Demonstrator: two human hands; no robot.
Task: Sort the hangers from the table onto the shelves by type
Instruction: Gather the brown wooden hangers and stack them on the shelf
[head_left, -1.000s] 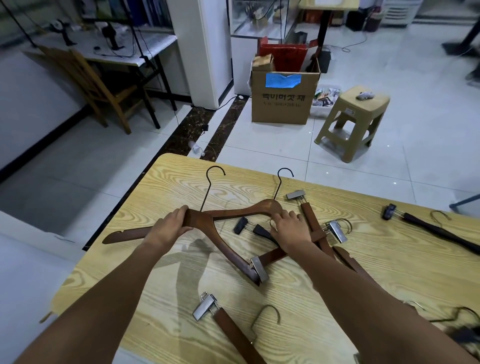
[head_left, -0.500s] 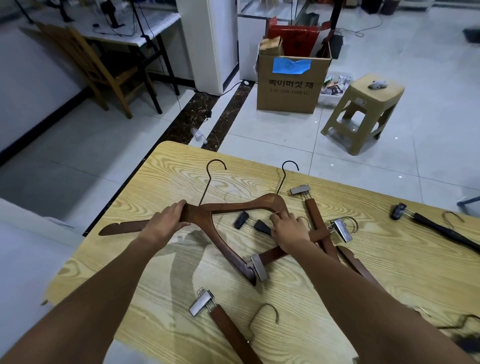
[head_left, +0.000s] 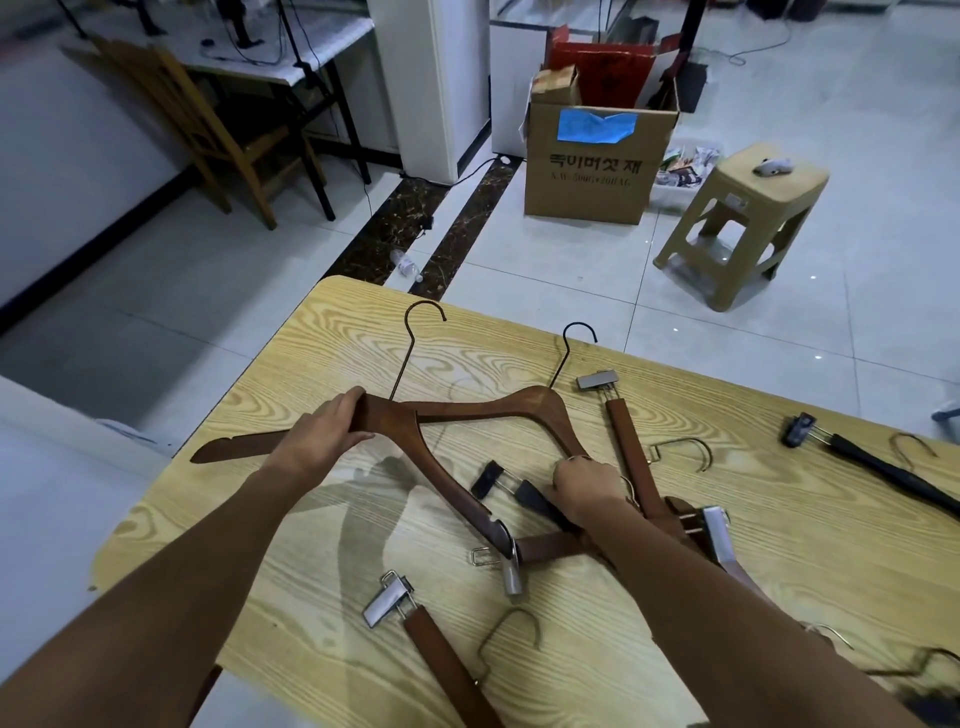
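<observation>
Two dark wooden coat hangers overlap on the wood-grain table (head_left: 332, 353). My left hand (head_left: 322, 434) grips the left coat hanger (head_left: 447, 483) at its neck, just below its wire hook. My right hand (head_left: 592, 486) is curled on the right arm of the second coat hanger (head_left: 535, 410), over a black clip hanger (head_left: 488, 478). Brown clip hangers lie around: one upright beside my right hand (head_left: 626, 441), one crosswise under my wrist (head_left: 545, 545), one near the front edge (head_left: 441, 654). Another black clip hanger (head_left: 883, 470) lies far right.
Beyond the table's far edge are a cardboard box (head_left: 592, 176), a tan plastic stool (head_left: 748, 213), a wooden chair (head_left: 208, 124) and a white pillar (head_left: 431, 78). A small bottle (head_left: 405, 262) lies on the tiled floor. No shelves are in view.
My right hand has slid a little down the second coat hanger's arm. My left hand keeps its grip. The view has tilted slightly.
</observation>
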